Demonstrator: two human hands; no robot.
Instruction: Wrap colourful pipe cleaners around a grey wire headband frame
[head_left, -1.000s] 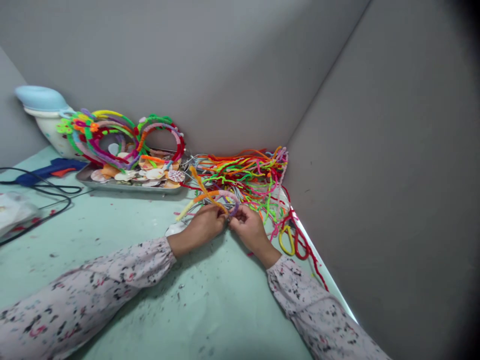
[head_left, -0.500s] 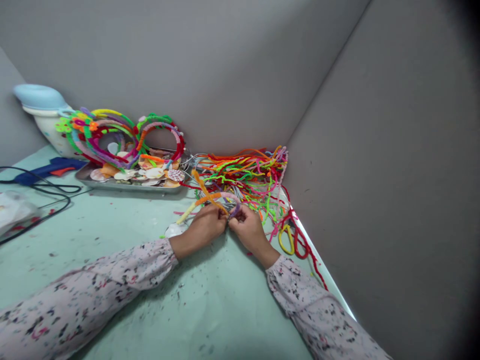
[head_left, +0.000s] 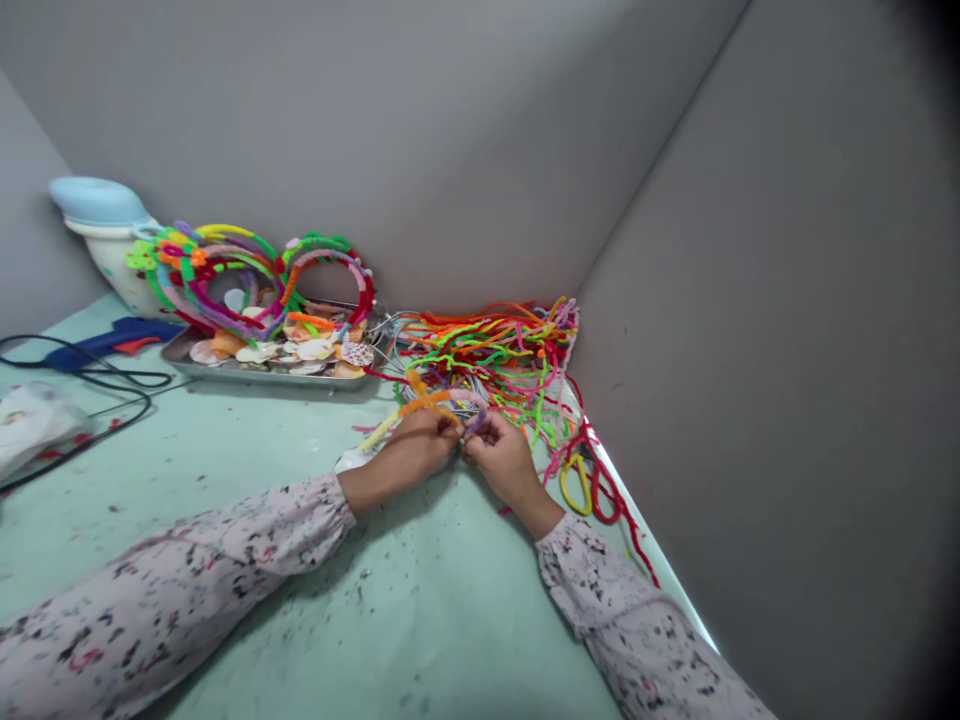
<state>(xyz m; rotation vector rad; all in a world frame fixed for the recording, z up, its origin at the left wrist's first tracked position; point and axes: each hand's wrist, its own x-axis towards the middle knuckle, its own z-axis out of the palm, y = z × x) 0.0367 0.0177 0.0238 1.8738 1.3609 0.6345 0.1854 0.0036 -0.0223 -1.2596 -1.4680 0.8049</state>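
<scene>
Both of my hands are together over the table, working on a headband wrapped in yellow, orange, pink and purple pipe cleaner. Its arch rises behind my fingers. My left hand is closed in a pinch on an orange pipe cleaner, whose loose end sticks up across the band. My right hand grips the purple end of the same headband, fingertips almost touching the left ones. The pinched ends are partly hidden by my fingers. A whitish round item lies partly hidden behind my left wrist.
A pile of coloured pipe cleaners lies beyond my hands. Yellow-and-red-handled scissors rest on the right. A metal tray holds shells and finished headbands. Further left are a blue glue gun, its black cable and a blue-lidded container.
The loose end of the orange pipe cleaner has come down closer to the headband and my left hand. My hands keep their grips, and the whole view has shifted slightly.
</scene>
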